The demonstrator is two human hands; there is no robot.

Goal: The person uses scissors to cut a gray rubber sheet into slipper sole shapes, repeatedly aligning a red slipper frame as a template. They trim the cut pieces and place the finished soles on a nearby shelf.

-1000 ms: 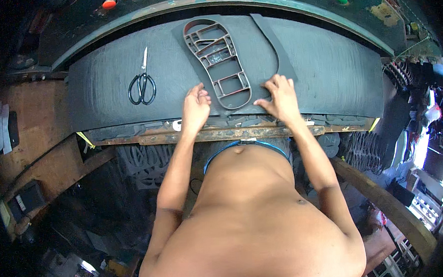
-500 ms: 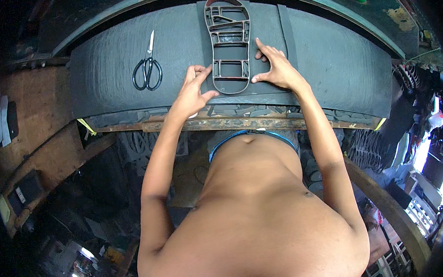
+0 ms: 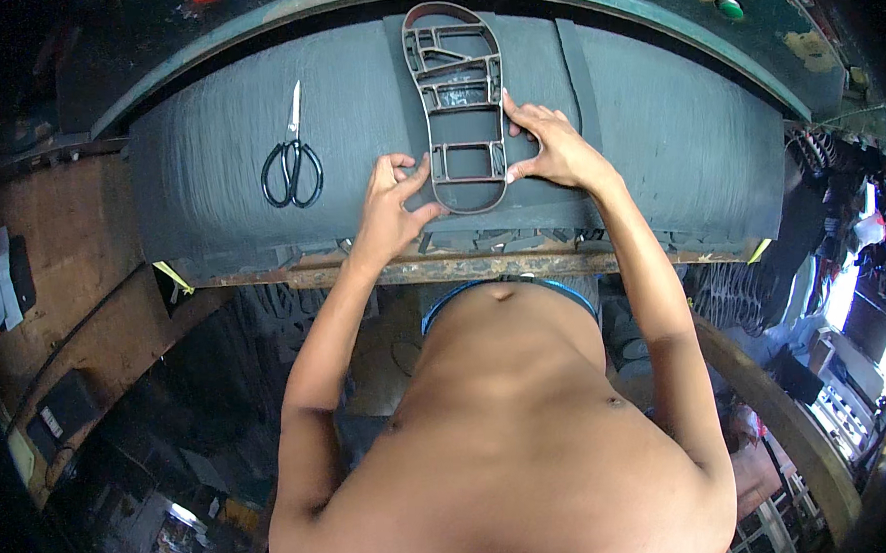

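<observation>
Flat between both hands lies a sole-shaped metal cutting frame [image 3: 457, 106].

The sole-shaped metal cutting frame [image 3: 457, 106] lies on the dark rubber sheet [image 3: 676, 134] covering the surface, left hand [image 3: 391, 201] at its near-left edge, right hand [image 3: 549, 149] against its right side, black-handled scissors [image 3: 292, 162] well off left.
</observation>
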